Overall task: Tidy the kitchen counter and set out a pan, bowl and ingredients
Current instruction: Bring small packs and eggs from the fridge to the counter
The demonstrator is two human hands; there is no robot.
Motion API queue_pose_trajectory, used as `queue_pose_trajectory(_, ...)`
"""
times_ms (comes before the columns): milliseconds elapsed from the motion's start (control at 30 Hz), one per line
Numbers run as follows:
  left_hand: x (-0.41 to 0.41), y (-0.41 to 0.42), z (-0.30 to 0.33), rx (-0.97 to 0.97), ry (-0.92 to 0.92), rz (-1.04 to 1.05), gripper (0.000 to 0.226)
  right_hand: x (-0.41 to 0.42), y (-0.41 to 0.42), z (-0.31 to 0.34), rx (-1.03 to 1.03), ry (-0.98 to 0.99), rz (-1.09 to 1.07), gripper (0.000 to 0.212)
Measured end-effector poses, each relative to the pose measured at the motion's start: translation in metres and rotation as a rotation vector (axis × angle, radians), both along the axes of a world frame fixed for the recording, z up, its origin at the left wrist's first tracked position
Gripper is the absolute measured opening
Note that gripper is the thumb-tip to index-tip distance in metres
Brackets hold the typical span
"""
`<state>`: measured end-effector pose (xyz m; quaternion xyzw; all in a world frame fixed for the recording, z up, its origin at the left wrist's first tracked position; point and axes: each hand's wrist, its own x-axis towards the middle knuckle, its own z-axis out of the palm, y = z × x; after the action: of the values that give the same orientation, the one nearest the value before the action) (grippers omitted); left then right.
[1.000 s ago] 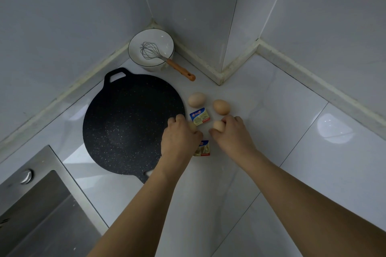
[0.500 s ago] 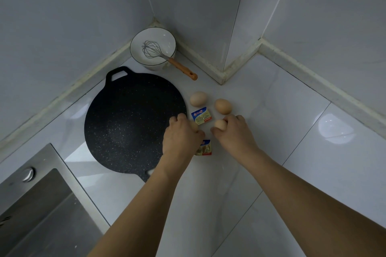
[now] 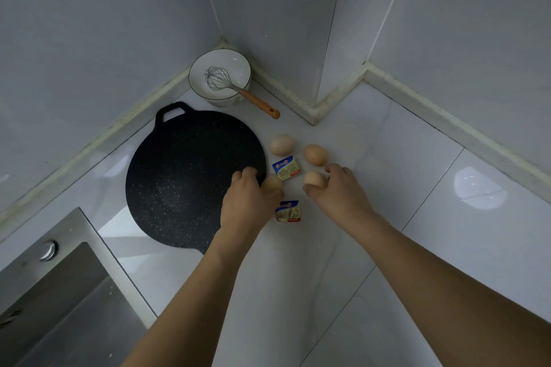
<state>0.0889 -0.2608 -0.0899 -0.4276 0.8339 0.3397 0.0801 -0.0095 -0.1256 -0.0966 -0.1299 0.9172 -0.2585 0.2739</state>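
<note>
The left hand (image 3: 249, 202) curls its fingers round an egg (image 3: 272, 183), which shows just past the knuckles, beside the right edge of the black pan (image 3: 190, 176). The right hand (image 3: 337, 191) holds another egg (image 3: 313, 179) between thumb and fingers; this egg seems to sit on the counter (image 3: 387, 232) or very near it, I cannot tell which. Between the two hands lies one butter packet (image 3: 285, 168), just beyond the fingertips, and a second butter packet (image 3: 287, 211) lies nearer the wrists. A little farther from the fingers two more eggs rest free: one (image 3: 282, 144) beyond the left hand, one (image 3: 316, 154) just beyond the right fingers. Still farther, in the corner, the white bowl (image 3: 220, 76) stands with a whisk (image 3: 235, 86) leaning in it. The step in hand looks like setting out the ingredients, with pan and bowl already placed. The next move probably calls for gentle release of both eggs, so that they do not roll toward the others.
</note>
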Motion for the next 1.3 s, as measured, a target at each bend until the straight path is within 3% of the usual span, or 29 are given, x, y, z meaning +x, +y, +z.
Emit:
queue_pose_trajectory(333, 0.019, 0.005, 0.024, -0.032, 0.105, 0.013, 0.067, 0.011, 0.019, 0.027, 0.024, 0.022, 0.001, 0.064)
queue_pose_trajectory(1300, 0.040, 0.026, 0.063, -0.164, 0.168, -0.073, 0.061, 0.035, 0.041, 0.056, 0.069, 0.052, 0.025, 0.061)
